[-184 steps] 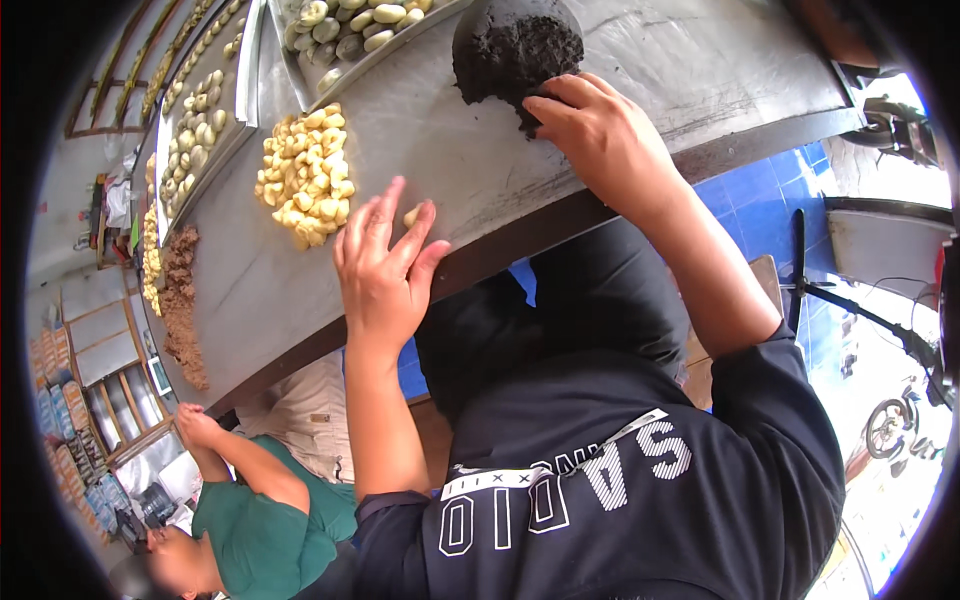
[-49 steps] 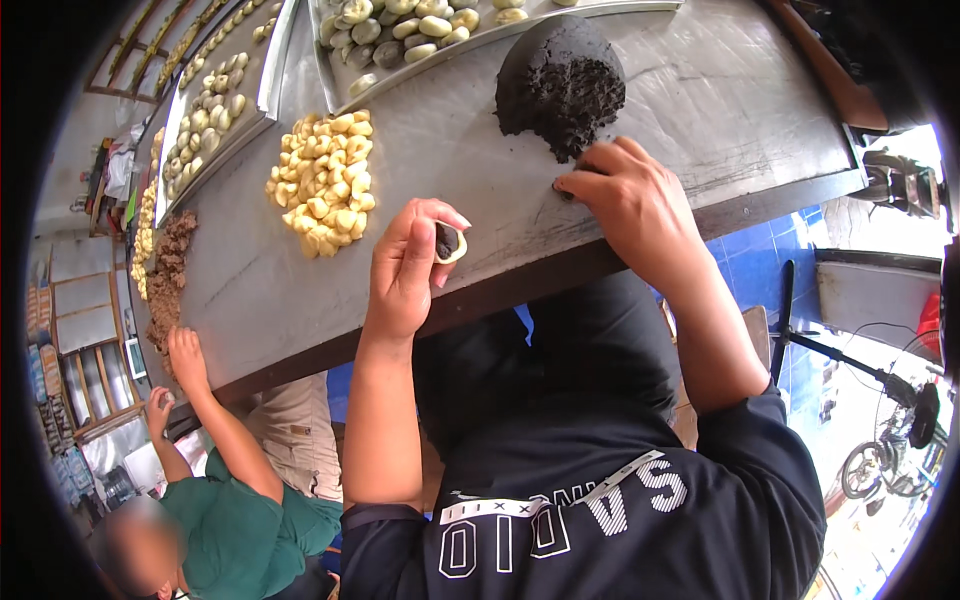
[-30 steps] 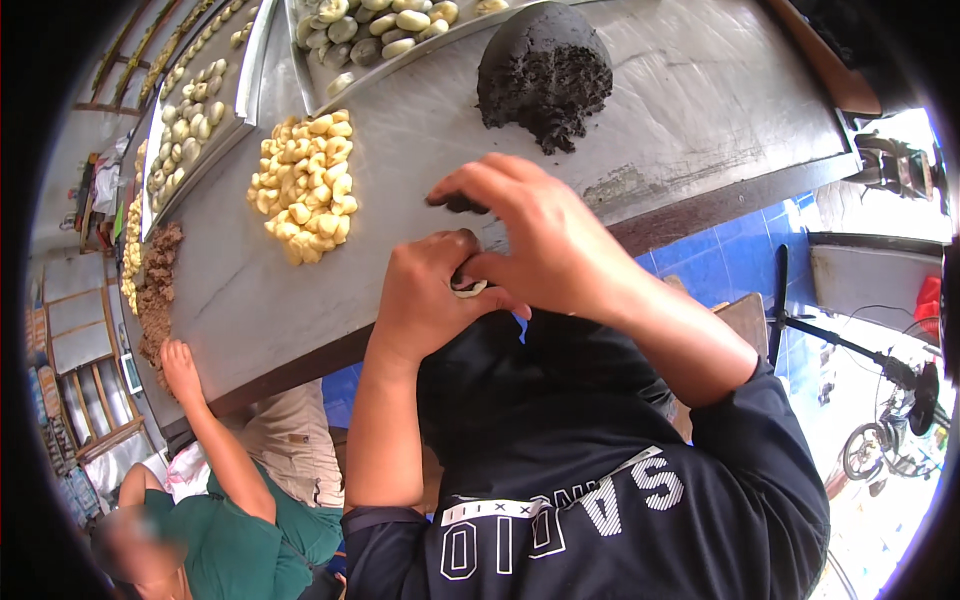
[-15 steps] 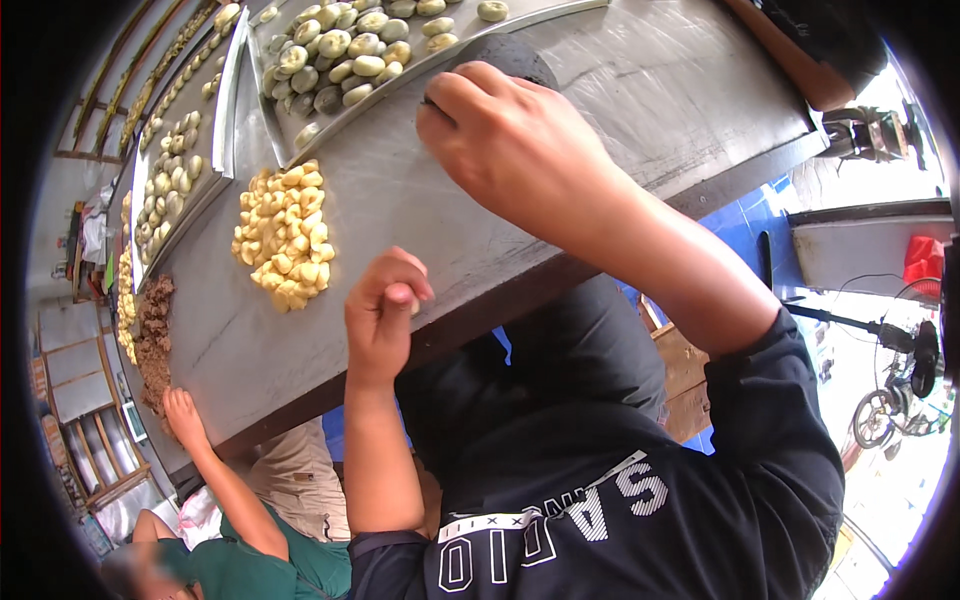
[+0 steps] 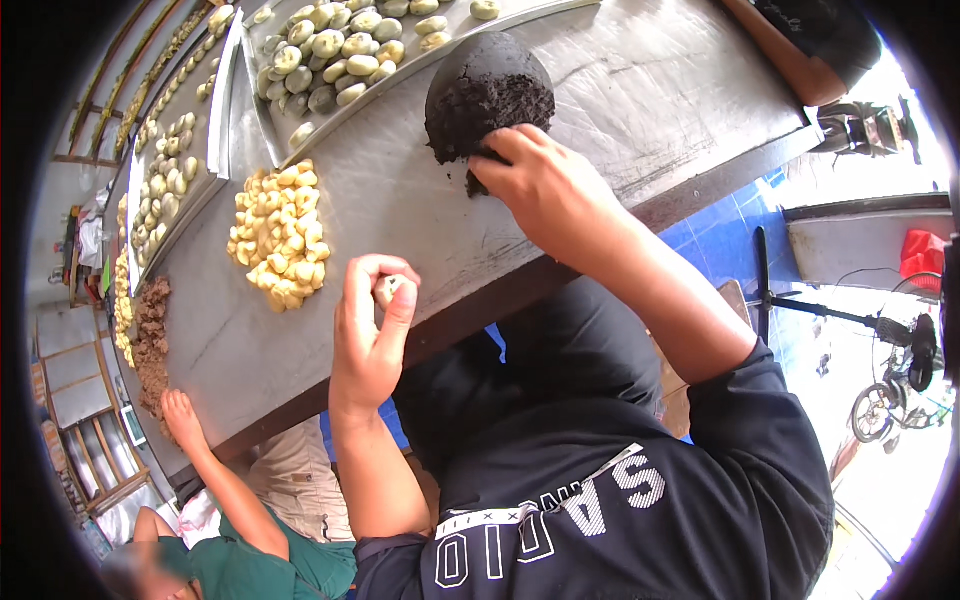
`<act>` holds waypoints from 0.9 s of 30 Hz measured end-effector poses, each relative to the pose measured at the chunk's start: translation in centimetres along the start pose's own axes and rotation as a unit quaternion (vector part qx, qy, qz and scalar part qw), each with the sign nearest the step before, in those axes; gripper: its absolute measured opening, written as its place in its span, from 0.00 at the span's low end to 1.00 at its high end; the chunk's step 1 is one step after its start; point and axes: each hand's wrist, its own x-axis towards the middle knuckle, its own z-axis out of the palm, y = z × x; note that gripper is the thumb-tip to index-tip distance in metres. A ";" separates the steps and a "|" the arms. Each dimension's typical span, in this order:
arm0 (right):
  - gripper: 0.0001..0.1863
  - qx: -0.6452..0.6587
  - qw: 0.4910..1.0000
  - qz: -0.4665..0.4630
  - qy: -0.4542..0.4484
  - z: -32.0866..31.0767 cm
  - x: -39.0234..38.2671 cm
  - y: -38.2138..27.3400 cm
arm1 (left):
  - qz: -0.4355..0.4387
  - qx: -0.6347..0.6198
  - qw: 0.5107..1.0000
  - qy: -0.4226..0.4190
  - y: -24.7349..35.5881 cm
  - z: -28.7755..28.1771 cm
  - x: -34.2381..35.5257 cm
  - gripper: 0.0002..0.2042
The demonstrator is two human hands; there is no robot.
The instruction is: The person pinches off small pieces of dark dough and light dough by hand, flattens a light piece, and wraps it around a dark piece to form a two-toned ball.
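My left hand (image 5: 362, 345), just past the near table edge, curls its fingers and thumb around a small pale piece of dough (image 5: 391, 289) with a dark spot on it. Out over the table, my right hand (image 5: 552, 195) has its fingertips pinched at the torn near side of a big black mound of paste (image 5: 490, 85). Dark crumbs of it hang by the fingers. Left of the mound lies a heap of small yellow dough pieces (image 5: 280, 235), apart from both hands.
Beyond the heap, a metal tray holds many greyish-green rounds (image 5: 340, 45). Another tray of rounds (image 5: 170, 180) stands farther left. Brown crumbly filling (image 5: 152, 340) lies by a co-worker's hand (image 5: 183, 418). Another person's arm (image 5: 790, 55) rests at the far right, near a fan (image 5: 905, 335).
My right hand has drawn back toward me, uncovering the black mound and its torn side. My left hand has turned, so the dough piece in it now shows.
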 end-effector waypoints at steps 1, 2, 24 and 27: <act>0.15 0.009 1.000 0.001 -0.022 0.0 -0.5 -0.5 | 0.057 0.161 0.985 -0.002 0.4 0.0 0.1 0.10; 0.16 0.018 0.999 0.002 -0.044 -0.2 -0.7 -0.6 | 0.113 0.317 0.942 -0.004 0.6 0.0 0.2 0.06; 0.10 0.050 0.999 0.013 0.013 -0.2 0.1 2.7 | -0.003 0.055 0.998 -0.028 -3.5 -2.5 0.0 0.22; 0.10 0.062 0.997 -0.031 -0.026 -1.1 -0.2 3.0 | 0.054 0.145 0.988 0.006 -3.4 -1.9 -0.9 0.20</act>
